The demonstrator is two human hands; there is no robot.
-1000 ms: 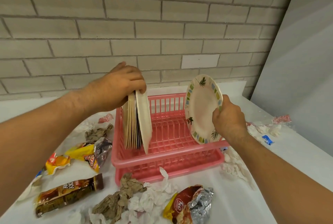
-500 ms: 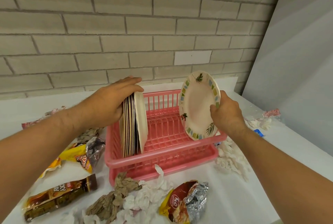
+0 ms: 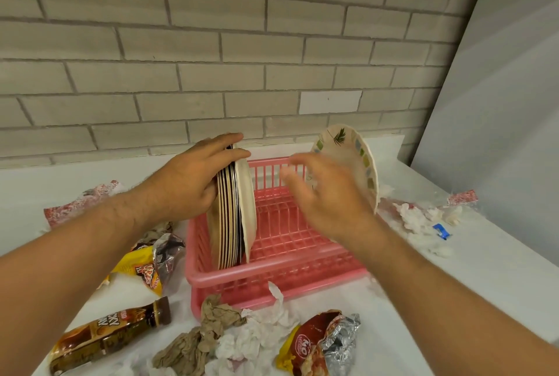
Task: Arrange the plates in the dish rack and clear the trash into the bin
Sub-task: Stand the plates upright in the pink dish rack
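my left hand [image 3: 193,182] grips a stack [image 3: 234,218] of plates on edge at the left end of the pink rack [image 3: 284,257]. my right hand [image 3: 326,197] is blurred, fingers spread, in front of a leaf-print plate [image 3: 354,151] that stands at the rack's right end; i cannot tell if i touch it. the plates are in the rack but not yet spaced out. all the trash is left: tissues [image 3: 257,336], a bottle [image 3: 112,336], and a wrapper [image 3: 320,345] reading "mo". no bin is in view.
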